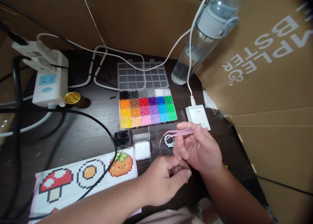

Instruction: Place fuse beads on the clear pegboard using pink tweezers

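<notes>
Tweezers (184, 131) sit pinched by thumb and fingers of the right hand (202, 150), tips above the pegboard (156, 142), inside its left edge; left hand (166, 180) curled, grip unclear.

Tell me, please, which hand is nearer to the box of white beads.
Left. In view, the left hand is just below and right of the box; the right hand is farther right, holding tweezers.

On the counter (97, 101) we note wood grain with a soft sheen; on the carton wall (146, 22), matt cardboard. We read the tweezers (184, 131) as smooth and satin-finished, the pegboard (154, 132) as clear, studded plastic. We find the bottle (184, 65) transparent and glossy, the round gold piece (72, 97) metallic, shiny.
</notes>
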`<state>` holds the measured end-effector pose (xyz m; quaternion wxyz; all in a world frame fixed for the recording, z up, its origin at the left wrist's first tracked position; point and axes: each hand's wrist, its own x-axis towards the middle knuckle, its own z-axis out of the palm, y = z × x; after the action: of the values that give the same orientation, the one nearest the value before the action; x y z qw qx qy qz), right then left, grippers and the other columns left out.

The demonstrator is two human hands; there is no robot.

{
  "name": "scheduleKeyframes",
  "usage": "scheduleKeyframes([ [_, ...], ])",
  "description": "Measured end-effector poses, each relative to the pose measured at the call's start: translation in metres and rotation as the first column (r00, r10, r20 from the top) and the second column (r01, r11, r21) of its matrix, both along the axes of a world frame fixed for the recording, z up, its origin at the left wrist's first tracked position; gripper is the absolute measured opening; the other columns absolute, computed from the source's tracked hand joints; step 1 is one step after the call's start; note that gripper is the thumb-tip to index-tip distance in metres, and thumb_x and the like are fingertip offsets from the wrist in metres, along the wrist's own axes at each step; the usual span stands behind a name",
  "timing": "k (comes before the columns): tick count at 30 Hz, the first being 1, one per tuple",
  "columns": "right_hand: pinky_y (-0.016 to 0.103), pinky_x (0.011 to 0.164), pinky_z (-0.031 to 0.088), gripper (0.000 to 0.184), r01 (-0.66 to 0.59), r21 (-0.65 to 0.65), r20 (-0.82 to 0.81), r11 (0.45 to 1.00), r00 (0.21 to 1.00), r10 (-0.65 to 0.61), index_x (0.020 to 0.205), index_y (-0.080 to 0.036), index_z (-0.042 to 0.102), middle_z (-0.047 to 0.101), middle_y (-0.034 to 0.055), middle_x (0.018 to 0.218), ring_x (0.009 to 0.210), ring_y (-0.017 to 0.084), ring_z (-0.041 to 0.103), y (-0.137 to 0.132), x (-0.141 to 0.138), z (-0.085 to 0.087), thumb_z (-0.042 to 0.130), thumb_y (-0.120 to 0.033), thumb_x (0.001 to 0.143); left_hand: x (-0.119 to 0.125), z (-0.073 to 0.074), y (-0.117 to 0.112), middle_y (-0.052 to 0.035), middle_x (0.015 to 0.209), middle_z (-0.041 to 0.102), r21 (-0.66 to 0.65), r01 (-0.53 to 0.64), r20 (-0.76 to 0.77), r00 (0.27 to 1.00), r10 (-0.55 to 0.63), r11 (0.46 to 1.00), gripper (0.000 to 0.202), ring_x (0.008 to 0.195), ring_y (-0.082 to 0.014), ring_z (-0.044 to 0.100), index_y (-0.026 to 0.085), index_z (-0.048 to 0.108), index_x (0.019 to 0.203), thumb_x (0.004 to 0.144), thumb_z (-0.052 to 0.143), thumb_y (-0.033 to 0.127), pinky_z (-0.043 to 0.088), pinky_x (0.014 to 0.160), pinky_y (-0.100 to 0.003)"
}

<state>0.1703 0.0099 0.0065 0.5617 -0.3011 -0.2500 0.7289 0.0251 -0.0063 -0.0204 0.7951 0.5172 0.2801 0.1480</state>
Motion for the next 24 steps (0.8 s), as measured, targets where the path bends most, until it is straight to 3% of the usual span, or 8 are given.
scheduleKeyframes([
  [5,0.025,0.049,0.052,0.021,0.009,0.02,0.037,1.0,0.999,-0.01,0.104,-0.023,0.072,0.066,0.0006,0.07,0.047,0.007,0.052,-0.002,0.0,-0.002,0.06,-0.035,0.093,0.0,0.002,0.001,0.0015,0.065,0.051,0.073,0.008,-0.026,1.0,-0.006,0.997,0.028,0.059,-0.0082,0.043,0.014,0.058,0.078,0.092,0.052,0.036,0.036,0.057,-0.022],
  [9,0.024,0.051,0.047,0.022,0.018,0.157,0.288,0.987,0.956,-0.063,0.107,-0.024,0.074,0.059,-0.0001,0.067,0.051,0.008,0.051,-0.009,0.003,-0.006,0.057,-0.032,0.095,0.001,0.001,-0.002,-0.0004,0.066,0.058,0.3,0.023,-0.019,1.0,-0.018,0.954,0.023,0.059,-0.0085,0.048,0.013,0.064,0.081,0.092,0.05,0.027,0.04,0.059,-0.022],
  [11,0.025,0.054,0.048,0.021,-0.058,0.298,0.507,0.953,0.855,-0.107,0.107,-0.023,0.075,0.063,0.0032,0.075,0.06,0.01,0.057,-0.012,0.003,-0.005,0.059,-0.026,0.094,0.002,-0.001,-0.004,-0.0042,0.074,0.066,0.452,0.04,0.007,0.999,-0.049,0.891,0.022,0.066,-0.011,0.056,0.012,0.067,0.084,0.091,0.049,0.02,0.046,0.067,-0.023],
  [13,0.026,0.059,0.051,0.022,-0.173,0.442,0.662,0.88,0.726,-0.19,0.107,-0.019,0.075,0.067,0.0064,0.081,0.069,0.013,0.063,-0.013,0.001,-0.003,0.062,-0.017,0.09,0.002,-0.004,-0.006,-0.0092,0.089,0.071,0.593,0.021,0.057,0.996,-0.068,0.805,0.022,0.083,-0.0161,0.063,0.011,0.069,0.09,0.09,0.048,0.018,0.051,0.079,-0.027],
  [15,0.025,0.063,0.054,0.022,-0.259,0.532,0.725,0.806,0.631,-0.275,0.106,-0.014,0.075,0.07,0.0079,0.081,0.074,0.014,0.066,-0.012,-0.002,0.0,0.063,-0.01,0.087,0.002,-0.007,-0.009,-0.0126,0.105,0.072,0.689,-0.038,0.108,0.993,-0.051,0.724,0.025,0.101,-0.0209,0.064,0.01,0.068,0.101,0.09,0.048,0.019,0.052,0.091,-0.032],
  [17,0.024,0.067,0.057,0.019,-0.304,0.556,0.753,0.773,0.579,-0.314,0.101,-0.011,0.074,0.072,0.0086,0.08,0.075,0.014,0.069,-0.011,-0.005,0.001,0.065,-0.007,0.084,0.003,-0.011,-0.011,-0.014,0.112,0.071,0.752,-0.076,0.125,0.992,-0.029,0.655,0.028,0.108,-0.0228,0.063,0.008,0.067,0.109,0.09,0.048,0.02,0.051,0.095,-0.034],
  [21,0.021,0.072,0.058,0.015,-0.328,0.562,0.782,0.759,0.51,-0.359,0.095,-0.01,0.074,0.074,0.0092,0.081,0.077,0.013,0.071,-0.01,-0.007,-0.004,0.068,-0.005,0.082,0.004,-0.018,-0.016,-0.0058,0.076,0.072,0.833,-0.052,0.096,0.994,-0.052,0.551,0.021,0.071,-0.016,0.063,0.012,0.07,0.077,0.086,0.053,0.02,0.05,0.069,-0.028],
  [24,0.022,0.068,0.058,0.017,-0.378,0.577,0.779,0.723,0.521,-0.349,0.098,-0.009,0.073,0.073,0.0099,0.083,0.077,0.014,0.07,-0.01,-0.007,-0.01,0.067,-0.005,0.083,0.005,-0.022,-0.02,0.0005,0.051,0.058,0.828,-0.1,0.15,0.988,-0.047,0.552,0.027,0.051,-0.0111,0.047,0.015,0.065,0.057,0.082,0.056,0.02,0.039,0.052,-0.028],
])
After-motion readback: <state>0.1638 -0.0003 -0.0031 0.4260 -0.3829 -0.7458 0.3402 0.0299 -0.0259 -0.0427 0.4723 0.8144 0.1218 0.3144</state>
